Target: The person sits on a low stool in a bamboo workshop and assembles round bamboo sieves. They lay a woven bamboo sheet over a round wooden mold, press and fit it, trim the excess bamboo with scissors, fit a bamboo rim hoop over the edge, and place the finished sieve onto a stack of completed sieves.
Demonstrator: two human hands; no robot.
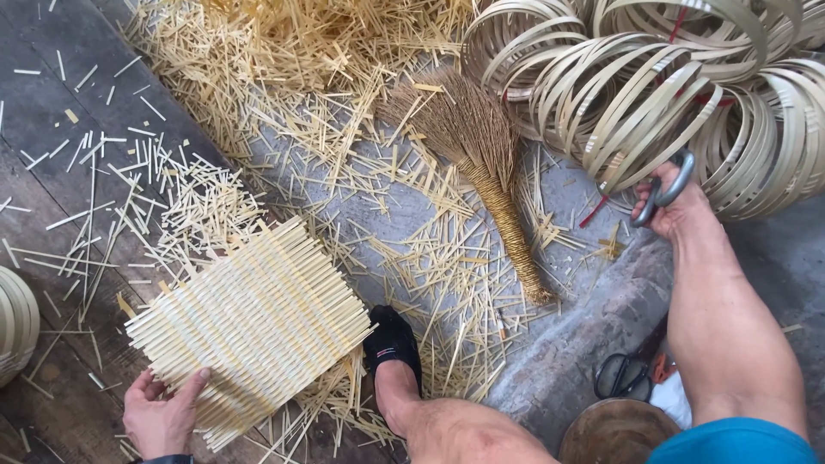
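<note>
A square woven mat of pale bamboo strips (253, 322) lies on the dark wooden floor, its cut ends sticking out on all sides. My left hand (161, 414) presses on its near left corner, fingers spread. My right hand (672, 209) is stretched out to the right and grips the grey handles of a pair of scissors (666, 191) right against the coils of bamboo hoops (662, 94). My foot in a black shoe (393, 341) rests at the mat's right corner.
Short bamboo offcuts (284, 69) litter the floor and pile up at the top. A straw hand broom (481, 155) lies in the middle. Another pair of scissors (626, 375) lies near my right knee, beside a round wooden rim (614, 430). More hoops (15, 322) sit at the left edge.
</note>
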